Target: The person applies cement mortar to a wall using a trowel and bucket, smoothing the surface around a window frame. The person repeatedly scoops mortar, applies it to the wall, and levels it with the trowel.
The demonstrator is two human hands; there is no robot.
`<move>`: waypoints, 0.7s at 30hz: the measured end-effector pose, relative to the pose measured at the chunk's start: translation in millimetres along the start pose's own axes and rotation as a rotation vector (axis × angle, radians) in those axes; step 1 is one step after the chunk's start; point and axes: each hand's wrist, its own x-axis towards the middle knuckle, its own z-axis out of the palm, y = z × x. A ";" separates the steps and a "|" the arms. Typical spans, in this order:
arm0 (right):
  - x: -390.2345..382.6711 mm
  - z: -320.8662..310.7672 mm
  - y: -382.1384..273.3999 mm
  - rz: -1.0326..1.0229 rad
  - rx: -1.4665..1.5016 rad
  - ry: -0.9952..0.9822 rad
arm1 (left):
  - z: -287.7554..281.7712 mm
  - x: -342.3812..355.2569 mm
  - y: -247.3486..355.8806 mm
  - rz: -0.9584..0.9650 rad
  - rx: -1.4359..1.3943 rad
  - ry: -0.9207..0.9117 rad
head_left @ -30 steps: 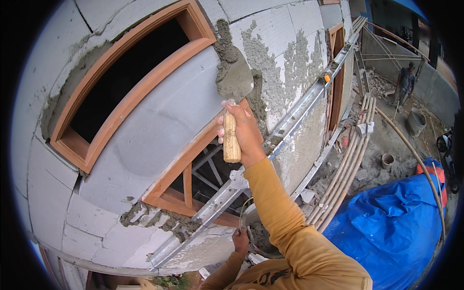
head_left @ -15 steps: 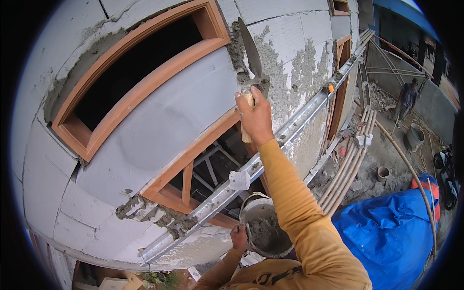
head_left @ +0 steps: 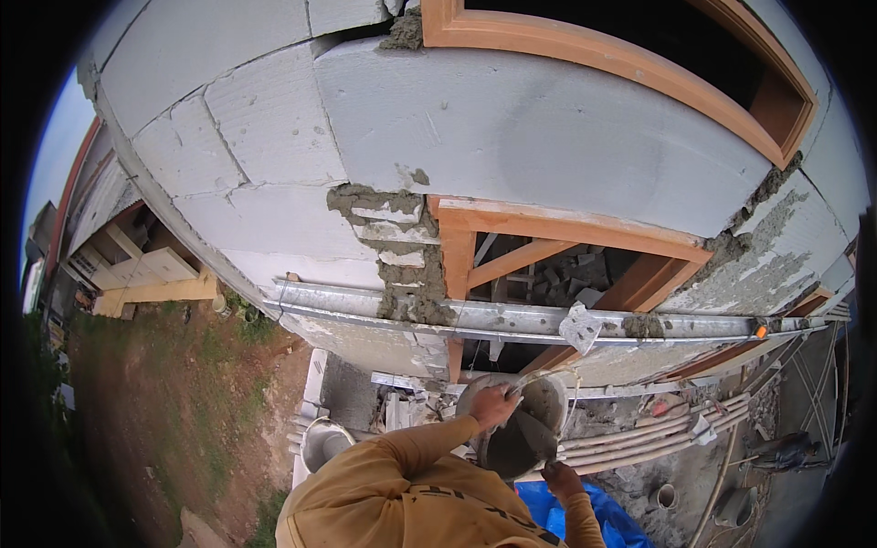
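Note:
The bucket (head_left: pixel 554 388) of wet grey mortar hangs in front of my body, just below the metal channel. My left hand (head_left: pixel 493 406) is closed on its near left rim. Low on the bucket's right side is my right hand (head_left: pixel 559 477), its fingers wrapped round the trowel, whose handle they hide. The trowel blade (head_left: pixel 537 433) lies tilted inside the bucket against the mortar (head_left: pixel 546 400). Above, fresh mortar (head_left: pixel 388 228) fills a stepped gap in the white block wall (head_left: pixel 283 215), beside the wooden window frame (head_left: pixel 566 222).
A metal channel (head_left: pixel 512 317) runs across the wall, bearing a white block piece (head_left: pixel 578 329) and mortar dabs. Another bucket (head_left: pixel 324 443) stands lower left. Bamboo poles (head_left: pixel 658 438) and a blue tarp (head_left: pixel 598 513) lie below right. Another person (head_left: pixel 787 452) stands far right.
My view has swung left along the wall. My right hand has brought the trowel down from the wall beside the upper frame into the bucket. My left hand still grips the bucket.

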 end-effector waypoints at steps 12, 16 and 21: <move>57.6 -5.7 -144.4 -0.198 -0.582 -0.204 | -29.6 -25.9 -46.6 -0.158 0.085 0.251; 116.6 20.0 -140.4 -0.153 -0.618 -0.226 | -23.1 -42.6 -52.5 -0.230 0.130 0.323; 108.4 39.5 -126.7 -0.738 -0.856 -0.699 | -22.2 -60.6 -50.0 -0.284 0.098 0.459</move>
